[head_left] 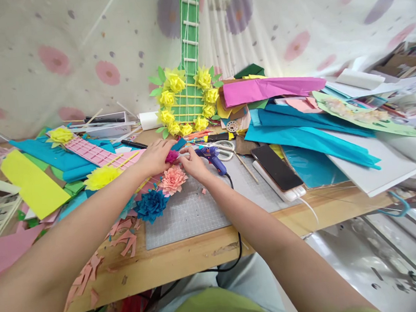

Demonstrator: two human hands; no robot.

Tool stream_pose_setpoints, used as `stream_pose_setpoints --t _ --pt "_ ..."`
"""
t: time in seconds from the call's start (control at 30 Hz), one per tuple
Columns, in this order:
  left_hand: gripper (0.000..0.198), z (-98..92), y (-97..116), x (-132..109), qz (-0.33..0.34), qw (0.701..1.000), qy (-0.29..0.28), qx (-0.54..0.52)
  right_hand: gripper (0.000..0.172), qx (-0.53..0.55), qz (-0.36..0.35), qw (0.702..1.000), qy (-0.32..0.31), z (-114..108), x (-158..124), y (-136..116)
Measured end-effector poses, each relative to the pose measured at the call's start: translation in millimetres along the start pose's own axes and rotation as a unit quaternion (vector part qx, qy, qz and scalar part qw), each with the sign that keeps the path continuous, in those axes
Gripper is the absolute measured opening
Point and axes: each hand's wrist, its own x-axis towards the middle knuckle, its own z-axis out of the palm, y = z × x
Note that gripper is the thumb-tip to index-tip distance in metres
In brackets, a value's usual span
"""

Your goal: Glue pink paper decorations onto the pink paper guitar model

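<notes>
My left hand (159, 155) has its fingers bent around a small magenta paper flower (172, 157) on a pink paper guitar (88, 152). From the other side, my right hand (193, 162) pinches at the flower's edge; what lies between its fingertips is too small to name. A dark teal paper piece (179, 144) sticks up between the hands. Closer to me on the guitar are a salmon paper flower (173, 180) and a blue one (152, 205). Large yellow flowers (103, 177) decorate its other side. A blue hot glue gun (212, 158) lies just right of my right hand.
Behind stands a green paper guitar (192, 59) ringed with yellow flowers. Scissors (225, 149), a wooden stick (246, 168) and a phone (277, 166) lie to the right, beside stacked coloured paper (308, 131). Paper scraps (126, 240) litter the table near the grey cutting mat (192, 219).
</notes>
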Motion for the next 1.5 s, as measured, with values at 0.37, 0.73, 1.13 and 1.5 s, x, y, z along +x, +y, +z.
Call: stream_pose_setpoints --t 0.37,0.73,1.13,1.5 --pt "0.067 -11.6 -15.8 -1.7 0.009 0.998 0.032 -0.057 0.019 -0.002 0.005 1.000 0.005 -2.6 -4.2 -0.8" --pt "0.027 -48.3 -56.0 -27.0 -0.278 0.884 0.261 -0.270 0.018 0.023 -0.122 0.992 0.025 -31.7 -36.6 -3.2" --pt "0.029 -41.7 -40.4 -43.8 -0.353 0.914 0.125 -0.158 0.014 -0.014 -0.264 0.887 0.380 -87.6 -50.3 -1.4" --pt "0.034 -13.9 -51.3 -41.5 -0.302 0.952 -0.002 -0.055 0.051 -0.164 -0.154 0.943 0.244 -81.7 -27.9 46.6"
